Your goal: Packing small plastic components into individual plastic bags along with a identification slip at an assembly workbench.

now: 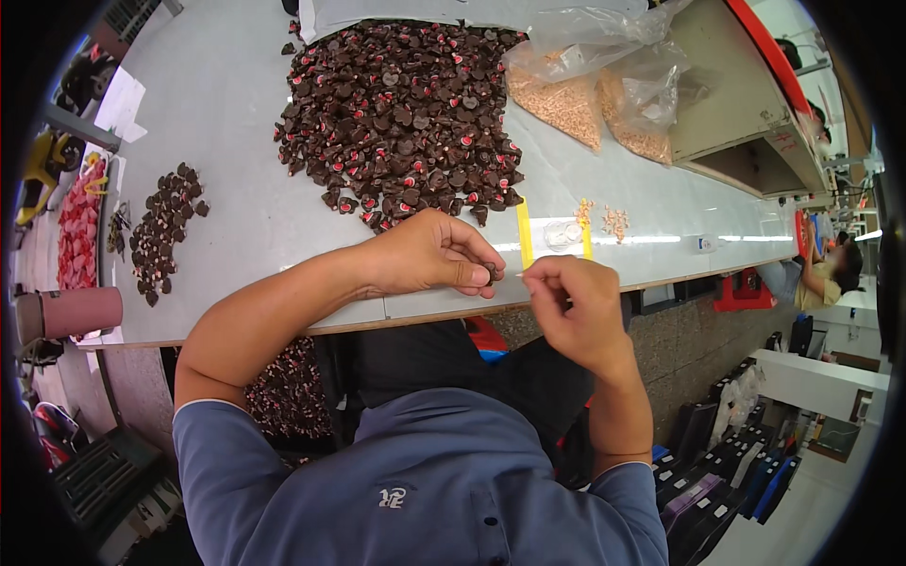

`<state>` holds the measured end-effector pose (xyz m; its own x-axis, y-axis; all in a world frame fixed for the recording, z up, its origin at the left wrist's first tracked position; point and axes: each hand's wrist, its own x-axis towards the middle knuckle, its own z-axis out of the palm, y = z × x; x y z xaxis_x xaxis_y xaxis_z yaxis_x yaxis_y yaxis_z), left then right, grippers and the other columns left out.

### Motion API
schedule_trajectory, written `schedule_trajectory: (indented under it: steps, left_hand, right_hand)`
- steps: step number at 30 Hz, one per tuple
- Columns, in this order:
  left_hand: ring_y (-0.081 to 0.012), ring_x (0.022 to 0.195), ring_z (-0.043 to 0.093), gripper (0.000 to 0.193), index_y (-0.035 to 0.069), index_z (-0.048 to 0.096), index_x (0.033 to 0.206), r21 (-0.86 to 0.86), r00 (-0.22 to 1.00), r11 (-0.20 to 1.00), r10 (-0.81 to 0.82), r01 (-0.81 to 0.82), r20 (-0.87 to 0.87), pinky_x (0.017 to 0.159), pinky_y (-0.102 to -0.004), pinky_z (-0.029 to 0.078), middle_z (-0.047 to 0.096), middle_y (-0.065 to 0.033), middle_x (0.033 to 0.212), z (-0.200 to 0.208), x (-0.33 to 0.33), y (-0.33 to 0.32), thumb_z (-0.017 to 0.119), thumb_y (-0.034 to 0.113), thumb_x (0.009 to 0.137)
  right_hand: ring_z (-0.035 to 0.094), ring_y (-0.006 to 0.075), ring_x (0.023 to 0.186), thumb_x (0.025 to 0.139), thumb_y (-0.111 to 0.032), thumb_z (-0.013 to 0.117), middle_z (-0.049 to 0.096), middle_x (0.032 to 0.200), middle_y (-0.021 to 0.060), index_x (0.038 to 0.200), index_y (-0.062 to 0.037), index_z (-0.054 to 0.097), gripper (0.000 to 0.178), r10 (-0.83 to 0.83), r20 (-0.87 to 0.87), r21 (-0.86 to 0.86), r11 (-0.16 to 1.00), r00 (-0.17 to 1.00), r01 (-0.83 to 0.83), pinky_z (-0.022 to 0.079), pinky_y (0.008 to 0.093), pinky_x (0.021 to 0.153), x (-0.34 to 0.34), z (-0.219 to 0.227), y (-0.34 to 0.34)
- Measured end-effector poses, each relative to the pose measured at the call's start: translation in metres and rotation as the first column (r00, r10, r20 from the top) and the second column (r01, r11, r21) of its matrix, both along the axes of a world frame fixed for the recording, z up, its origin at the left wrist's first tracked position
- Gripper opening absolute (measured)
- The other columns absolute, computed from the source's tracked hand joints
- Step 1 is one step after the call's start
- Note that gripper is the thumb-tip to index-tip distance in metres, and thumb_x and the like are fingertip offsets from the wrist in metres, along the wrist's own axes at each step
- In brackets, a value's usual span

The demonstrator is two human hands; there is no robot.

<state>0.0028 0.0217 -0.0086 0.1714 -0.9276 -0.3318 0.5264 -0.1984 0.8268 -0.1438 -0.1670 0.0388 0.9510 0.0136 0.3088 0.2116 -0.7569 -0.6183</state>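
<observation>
My left hand (pixel 425 253) is closed at the table's front edge, with a small dark brown piece (pixel 493 272) between thumb and fingers. Just to its right, my right hand (pixel 578 307) is in a pinch, and a tiny pale tip (pixel 522 274) shows at its fingertips, too small to name. Beyond my hands spreads a large heap of dark brown pieces (pixel 401 123), many marked red and white. Close behind my right hand, yellow strips (pixel 526 231) border a patch holding a clear, shiny small object (pixel 563 233). Small tan bits (pixel 615 224) lie beside it.
Two clear bags (pixel 559 102) of tan bits lie at the back right, near a large box (pixel 746 123). A smaller dark pile (pixel 162 231) and a pink cylinder (pixel 83 311) are at left. Under the table is more dark stock (pixel 288 391). Another person (pixel 823 278) is far right.
</observation>
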Motion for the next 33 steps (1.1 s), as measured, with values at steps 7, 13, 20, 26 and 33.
schedule_trajectory:
  steps: [7, 13, 20, 26, 33]
  left_hand:
    - [-0.0214, 0.097, 0.071, 0.034, -0.006, 0.063, 0.117, 0.004, 1.0, 1.0, 0.008, -0.008, -0.007, 0.088, -0.0305, 0.056, 0.07, -0.0156, 0.109, -0.001, 0.0, 0.001, 0.073, 0.009, 0.088]
    - [-0.0205, 0.096, 0.071, 0.033, -0.006, 0.063, 0.117, 0.015, 1.0, 1.0, 0.006, -0.006, 0.007, 0.088, -0.0303, 0.056, 0.07, -0.0154, 0.108, -0.002, 0.0, 0.002, 0.072, 0.009, 0.089]
    - [-0.0205, 0.095, 0.071, 0.028, -0.007, 0.065, 0.113, 0.043, 0.998, 0.999, 0.028, -0.03, 0.051, 0.087, -0.0299, 0.057, 0.071, -0.0166, 0.104, 0.0, -0.001, 0.002, 0.071, 0.004, 0.088]
    - [-0.0212, 0.094, 0.071, 0.026, -0.008, 0.067, 0.11, 0.039, 0.998, 0.997, 0.063, -0.064, 0.009, 0.086, -0.0302, 0.057, 0.071, -0.0176, 0.103, -0.002, -0.004, -0.001, 0.071, 0.002, 0.087]
    - [-0.0219, 0.095, 0.071, 0.025, -0.008, 0.067, 0.11, 0.095, 0.988, 0.995, 0.023, -0.038, 0.154, 0.086, -0.0313, 0.057, 0.07, -0.0178, 0.109, 0.006, -0.004, -0.001, 0.07, -0.001, 0.087]
  right_hand:
    - [0.054, 0.0158, 0.047, 0.076, 0.005, 0.07, 0.058, 0.06, 0.0034, 0.087, -0.004, 0.064, 0.016, 0.028, 0.095, -0.029, 0.999, 0.995, -0.026, 0.04, 0.0286, 0.046, 0.004, -0.015, 0.01]
    - [0.052, 0.0166, 0.047, 0.075, 0.005, 0.071, 0.055, 0.057, 0.0029, 0.087, -0.0045, 0.064, 0.016, 0.017, 0.11, -0.018, 1.0, 0.994, -0.015, 0.039, 0.0297, 0.046, 0.006, -0.016, 0.015]
    - [0.054, 0.0196, 0.048, 0.074, 0.004, 0.071, 0.055, 0.058, 0.0035, 0.086, -0.0056, 0.064, 0.017, 0.042, 0.17, -0.117, 0.993, 0.985, -0.022, 0.04, 0.0321, 0.047, 0.004, -0.02, 0.022]
    - [0.06, 0.0184, 0.056, 0.079, 0.002, 0.07, 0.065, 0.071, 0.0061, 0.09, -0.0028, 0.067, 0.013, 0.05, 0.188, -0.048, 0.998, 0.981, -0.042, 0.045, 0.0295, 0.054, -0.002, -0.023, 0.008]
    - [0.047, 0.0027, 0.064, 0.094, -0.009, 0.061, 0.059, 0.07, -0.0021, 0.096, 0.0021, 0.066, 0.012, -0.672, -0.002, 0.229, 0.721, 0.741, 0.654, 0.039, 0.0226, 0.057, -0.029, -0.021, -0.095]
